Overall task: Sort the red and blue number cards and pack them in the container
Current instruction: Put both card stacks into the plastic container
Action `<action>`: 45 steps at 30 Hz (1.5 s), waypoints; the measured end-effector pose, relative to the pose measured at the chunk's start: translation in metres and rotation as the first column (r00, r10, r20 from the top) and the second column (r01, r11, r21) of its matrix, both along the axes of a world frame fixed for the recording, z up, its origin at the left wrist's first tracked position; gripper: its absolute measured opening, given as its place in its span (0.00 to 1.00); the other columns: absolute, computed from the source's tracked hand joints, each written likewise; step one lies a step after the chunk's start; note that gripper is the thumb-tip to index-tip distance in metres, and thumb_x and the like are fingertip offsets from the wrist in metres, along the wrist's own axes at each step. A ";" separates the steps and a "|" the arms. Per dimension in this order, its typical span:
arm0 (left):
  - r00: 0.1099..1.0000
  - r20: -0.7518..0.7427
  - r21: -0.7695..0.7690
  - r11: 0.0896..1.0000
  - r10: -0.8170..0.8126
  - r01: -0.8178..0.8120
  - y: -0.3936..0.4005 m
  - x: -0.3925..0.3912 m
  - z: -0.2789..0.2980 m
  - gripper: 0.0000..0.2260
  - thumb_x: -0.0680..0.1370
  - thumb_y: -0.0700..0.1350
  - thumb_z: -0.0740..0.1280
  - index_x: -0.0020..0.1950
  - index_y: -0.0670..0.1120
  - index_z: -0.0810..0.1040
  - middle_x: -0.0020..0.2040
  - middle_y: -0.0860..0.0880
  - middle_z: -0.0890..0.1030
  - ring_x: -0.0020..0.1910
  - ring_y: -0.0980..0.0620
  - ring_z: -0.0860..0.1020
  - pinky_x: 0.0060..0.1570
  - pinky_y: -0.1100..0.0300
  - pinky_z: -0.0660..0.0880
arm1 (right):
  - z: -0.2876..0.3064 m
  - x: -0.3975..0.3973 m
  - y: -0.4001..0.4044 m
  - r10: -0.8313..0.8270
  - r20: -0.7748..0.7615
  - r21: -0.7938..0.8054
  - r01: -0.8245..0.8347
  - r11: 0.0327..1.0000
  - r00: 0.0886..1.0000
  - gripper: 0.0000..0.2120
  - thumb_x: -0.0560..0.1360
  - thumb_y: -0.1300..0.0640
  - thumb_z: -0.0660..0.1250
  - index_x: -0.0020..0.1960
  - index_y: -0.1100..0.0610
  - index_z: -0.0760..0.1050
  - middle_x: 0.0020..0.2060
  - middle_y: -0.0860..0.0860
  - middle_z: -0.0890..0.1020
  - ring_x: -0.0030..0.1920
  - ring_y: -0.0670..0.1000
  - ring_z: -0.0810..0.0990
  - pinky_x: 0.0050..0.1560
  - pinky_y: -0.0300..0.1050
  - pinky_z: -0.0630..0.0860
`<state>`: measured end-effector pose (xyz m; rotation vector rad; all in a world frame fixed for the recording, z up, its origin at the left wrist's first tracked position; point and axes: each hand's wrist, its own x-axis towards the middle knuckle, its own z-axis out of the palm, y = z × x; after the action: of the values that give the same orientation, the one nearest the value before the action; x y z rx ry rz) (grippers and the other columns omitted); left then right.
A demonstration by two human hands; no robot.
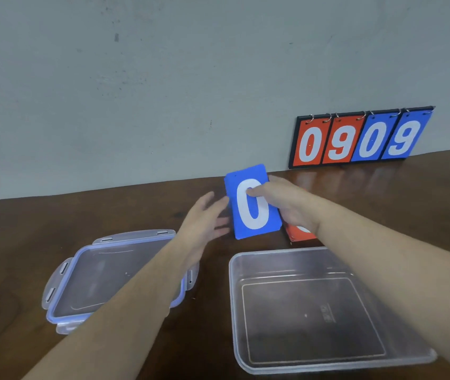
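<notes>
Our right hand (284, 204) pinches the blue rectangular zero card (251, 204) upright, long axis vertical, beyond the clear plastic container's (235, 297) far rim; our left hand (204, 218) spreads wide beside it.

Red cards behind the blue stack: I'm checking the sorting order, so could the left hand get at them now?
Probably not directly. The red cards lie behind the blue cards held by the right hand, whose wrist covers them; the open left hand is on the other side.
</notes>
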<state>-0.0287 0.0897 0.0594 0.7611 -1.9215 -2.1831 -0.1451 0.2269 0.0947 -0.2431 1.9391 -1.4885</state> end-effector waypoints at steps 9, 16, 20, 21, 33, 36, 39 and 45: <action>0.973 -0.224 0.202 0.975 -0.050 0.097 0.062 0.026 0.054 0.18 0.82 0.36 0.61 0.71 0.51 0.70 0.59 0.48 0.84 0.55 0.45 0.84 0.53 0.47 0.81 | 0.024 0.066 0.052 -0.040 -0.081 -0.055 0.036 0.998 0.996 0.11 0.80 0.52 0.62 0.62 0.50 0.72 0.54 0.50 0.84 0.52 0.53 0.85 0.56 0.53 0.81; 0.973 -0.203 -0.293 0.955 -0.113 0.050 0.075 0.061 0.032 0.16 0.85 0.48 0.59 0.73 0.56 0.68 0.53 0.73 0.77 0.55 0.69 0.77 0.61 0.54 0.76 | 0.020 0.106 0.110 -0.057 -0.015 -0.074 0.055 0.996 0.998 0.09 0.81 0.61 0.63 0.60 0.57 0.78 0.50 0.52 0.87 0.51 0.53 0.86 0.53 0.49 0.81; 0.991 -0.068 -0.421 0.904 -0.113 0.074 0.073 0.076 0.005 0.14 0.85 0.55 0.54 0.70 0.60 0.67 0.63 0.64 0.75 0.63 0.62 0.73 0.57 0.61 0.71 | 0.005 0.128 0.126 -0.082 0.049 0.056 0.079 0.995 0.995 0.07 0.81 0.57 0.66 0.59 0.55 0.78 0.47 0.49 0.88 0.49 0.51 0.87 0.56 0.52 0.82; 0.992 -0.033 -0.449 0.888 -0.124 0.096 0.075 0.077 -0.003 0.13 0.85 0.55 0.53 0.69 0.61 0.67 0.64 0.60 0.76 0.62 0.61 0.73 0.57 0.61 0.72 | 0.002 0.132 0.126 -0.069 0.066 0.089 0.063 0.994 0.995 0.08 0.81 0.57 0.66 0.59 0.55 0.77 0.47 0.49 0.88 0.50 0.51 0.87 0.57 0.53 0.82; 0.994 0.032 -0.437 0.893 -0.106 0.109 0.083 0.073 -0.016 0.10 0.86 0.46 0.53 0.55 0.58 0.73 0.49 0.55 0.83 0.53 0.56 0.81 0.54 0.52 0.81 | -0.010 0.146 0.114 0.177 0.009 0.430 -0.164 0.888 0.984 0.12 0.79 0.48 0.68 0.59 0.49 0.70 0.53 0.45 0.84 0.52 0.47 0.84 0.55 0.49 0.83; 0.995 0.019 -0.430 0.898 -0.096 0.095 0.084 0.074 -0.016 0.10 0.86 0.46 0.54 0.55 0.56 0.73 0.51 0.54 0.83 0.54 0.56 0.80 0.54 0.53 0.80 | -0.013 0.143 0.123 0.243 0.100 0.357 -0.262 0.896 0.965 0.16 0.78 0.52 0.72 0.63 0.51 0.74 0.54 0.46 0.86 0.53 0.48 0.86 0.57 0.52 0.82; 0.996 0.013 -0.418 0.904 -0.089 0.086 0.084 0.075 -0.016 0.10 0.86 0.45 0.54 0.56 0.53 0.74 0.52 0.53 0.82 0.54 0.55 0.79 0.53 0.55 0.79 | -0.017 0.145 0.127 0.227 0.008 0.312 -0.218 0.925 0.974 0.16 0.78 0.55 0.71 0.65 0.52 0.75 0.54 0.46 0.86 0.53 0.47 0.86 0.56 0.51 0.82; 0.998 0.002 -0.420 0.906 -0.058 0.053 0.085 0.073 -0.018 0.09 0.86 0.45 0.55 0.56 0.52 0.75 0.53 0.54 0.80 0.54 0.55 0.78 0.47 0.61 0.76 | -0.019 0.148 0.132 0.099 -0.175 0.237 -0.056 0.970 0.980 0.14 0.78 0.56 0.71 0.63 0.51 0.76 0.53 0.44 0.86 0.50 0.45 0.86 0.49 0.45 0.84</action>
<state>0.0448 0.1751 0.0418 0.6205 -2.3165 -1.6928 0.0027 0.3584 0.0758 -0.3602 2.2040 -1.2120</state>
